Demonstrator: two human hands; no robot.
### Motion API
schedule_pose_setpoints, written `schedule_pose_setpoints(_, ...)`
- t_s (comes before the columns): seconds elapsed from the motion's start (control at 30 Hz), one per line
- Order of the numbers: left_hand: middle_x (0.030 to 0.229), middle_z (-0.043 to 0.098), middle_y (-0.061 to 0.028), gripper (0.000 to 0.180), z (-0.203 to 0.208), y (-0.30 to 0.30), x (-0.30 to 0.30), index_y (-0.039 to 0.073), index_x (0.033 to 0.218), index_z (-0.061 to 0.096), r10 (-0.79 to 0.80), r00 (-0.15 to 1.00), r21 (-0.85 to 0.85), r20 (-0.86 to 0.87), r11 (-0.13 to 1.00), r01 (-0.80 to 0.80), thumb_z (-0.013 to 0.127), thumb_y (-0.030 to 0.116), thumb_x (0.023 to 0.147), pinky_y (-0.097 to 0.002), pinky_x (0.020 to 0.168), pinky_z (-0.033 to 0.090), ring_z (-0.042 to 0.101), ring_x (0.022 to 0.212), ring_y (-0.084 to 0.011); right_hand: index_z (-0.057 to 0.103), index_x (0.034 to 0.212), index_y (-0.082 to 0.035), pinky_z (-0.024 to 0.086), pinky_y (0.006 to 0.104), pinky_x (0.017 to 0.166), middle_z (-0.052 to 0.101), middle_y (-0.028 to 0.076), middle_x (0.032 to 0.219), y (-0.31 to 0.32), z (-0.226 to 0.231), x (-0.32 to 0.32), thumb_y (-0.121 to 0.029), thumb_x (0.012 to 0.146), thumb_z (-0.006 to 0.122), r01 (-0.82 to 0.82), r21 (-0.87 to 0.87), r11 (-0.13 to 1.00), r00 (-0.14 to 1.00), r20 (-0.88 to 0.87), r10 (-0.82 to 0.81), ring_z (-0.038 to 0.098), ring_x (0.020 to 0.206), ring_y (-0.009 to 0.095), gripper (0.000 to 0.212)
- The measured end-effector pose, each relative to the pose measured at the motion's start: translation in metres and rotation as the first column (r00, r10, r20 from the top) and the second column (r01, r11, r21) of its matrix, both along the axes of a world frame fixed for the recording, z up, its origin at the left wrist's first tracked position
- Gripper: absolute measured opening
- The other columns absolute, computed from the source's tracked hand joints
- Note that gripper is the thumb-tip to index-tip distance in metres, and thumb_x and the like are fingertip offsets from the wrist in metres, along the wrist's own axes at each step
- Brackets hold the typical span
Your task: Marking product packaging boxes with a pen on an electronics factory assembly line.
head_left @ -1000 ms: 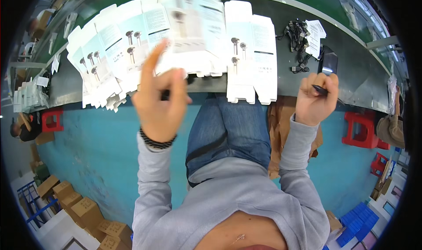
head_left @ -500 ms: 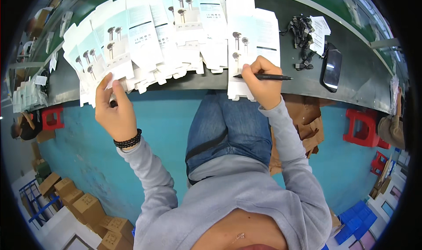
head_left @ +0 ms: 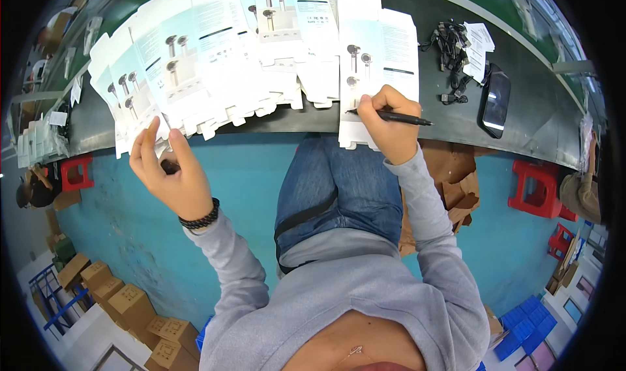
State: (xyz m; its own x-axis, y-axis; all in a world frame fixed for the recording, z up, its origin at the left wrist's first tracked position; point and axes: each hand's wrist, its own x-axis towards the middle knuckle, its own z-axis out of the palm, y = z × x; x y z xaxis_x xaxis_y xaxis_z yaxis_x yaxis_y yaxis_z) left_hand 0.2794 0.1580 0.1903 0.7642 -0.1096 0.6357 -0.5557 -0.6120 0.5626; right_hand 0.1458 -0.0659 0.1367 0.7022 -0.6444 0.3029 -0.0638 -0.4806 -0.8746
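Flat, unfolded white and pale blue cartons (head_left: 215,90), printed with earphone pictures, lie overlapped across the left of the dark table. At their lower left edge is my left hand (head_left: 173,175), its fingers apart and the fingertips by the leftmost carton (head_left: 130,97). I see nothing held in it. My right hand (head_left: 396,126) grips a black pen (head_left: 407,118) and rests on the lower part of a separate flat carton (head_left: 398,58). The pen's left end points at this carton's earphone panel. The fingers cover part of the carton's lower edge.
Right of the cartons lie a bundle of black cables (head_left: 450,48), white paper slips (head_left: 478,45) and a black phone (head_left: 495,103). Brown paper (head_left: 456,182) sits below the table edge. Red stools (head_left: 531,192) stand on the blue floor, with cardboard boxes (head_left: 130,306) at lower left.
My left hand has drawn slightly down, and its fingers have spread. Cartons near it have shifted a little and lie more evenly. My right hand with the pen has hardly moved.
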Motion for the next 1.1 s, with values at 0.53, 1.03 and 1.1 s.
schedule_pose_setpoints(0.53,0.080,0.066,-0.0084,0.047,-0.047,-0.054,-0.104,0.001,0.126,0.032,-0.742,0.047,-0.662,-0.668,0.623,0.417,0.053,0.004,0.084,-0.0194,0.053,0.041,0.052,0.058,-0.0055,0.032,0.062,-0.008,0.029,0.0195,0.043,0.040,0.000,0.051,0.015,0.013,-0.053,0.000,0.081,0.051,-0.045,0.501,0.864,0.982,0.183,-0.055,0.035,0.045,0.005,0.028)
schedule_pose_setpoints(1.03,0.051,0.050,0.0020,0.055,0.019,-0.003,-0.010,-0.001,0.126,0.032,-0.130,0.966,-0.125,-0.222,0.987,0.104,0.061,0.001,0.079,-0.0155,0.044,0.025,0.035,0.042,-0.0020,0.042,0.059,-0.005,0.030,0.0187,0.045,0.048,0.000,0.054,0.003,0.005,-0.018,-0.004,0.078,0.060,-0.026,0.231,0.973,0.987,0.162,-0.012,0.039,0.050,0.003,0.026)
schedule_pose_setpoints(1.1,0.050,0.049,0.0027,0.056,0.015,0.000,-0.014,-0.002,0.125,0.035,-0.125,0.962,-0.124,-0.244,0.988,0.097,0.064,0.002,0.078,-0.0153,0.045,0.024,0.035,0.043,-0.0017,0.043,0.058,-0.005,0.030,0.0190,0.044,0.047,-0.001,0.052,0.004,0.004,-0.011,-0.004,0.076,0.061,0.011,0.167,0.986,0.995,0.098,-0.027,0.038,0.049,0.002,0.026)
